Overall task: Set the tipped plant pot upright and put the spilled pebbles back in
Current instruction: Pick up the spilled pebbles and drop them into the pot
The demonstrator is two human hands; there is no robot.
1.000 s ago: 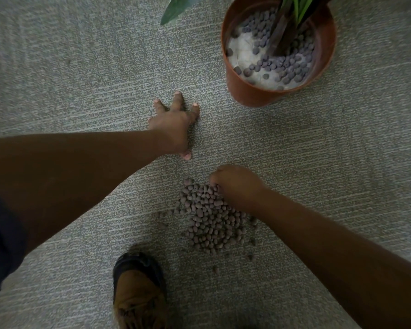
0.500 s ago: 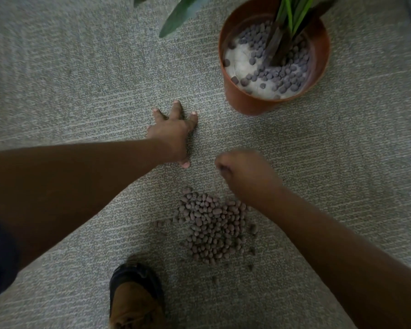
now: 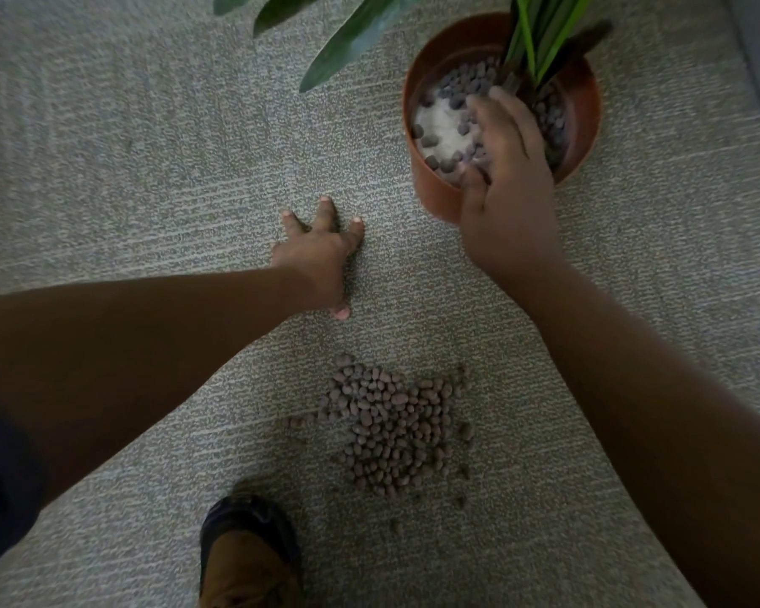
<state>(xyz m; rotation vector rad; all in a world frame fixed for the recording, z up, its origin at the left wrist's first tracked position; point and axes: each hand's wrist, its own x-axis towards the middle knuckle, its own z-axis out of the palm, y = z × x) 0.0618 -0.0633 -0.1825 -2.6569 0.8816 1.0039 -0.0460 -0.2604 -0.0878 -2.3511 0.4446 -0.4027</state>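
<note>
Right hand [image 3: 507, 186] over the upright pot [image 3: 435, 195], fingers loosening to drop pebbles in; left hand [image 3: 321, 256] spread flat on the carpet [image 3: 150, 147], likely bracing. Spilled pebbles [image 3: 396, 427] lie nearer.

No text, label, brand, number or sign is being shown legibly anywhere in the view; nothing readable is being carried by any surface.

Right hand [image 3: 507, 177] spread over the upright pot [image 3: 431, 195] — left hand [image 3: 321, 261] flat on carpet [image 3: 150, 147] beside spilled pebbles [image 3: 391, 427].
</note>
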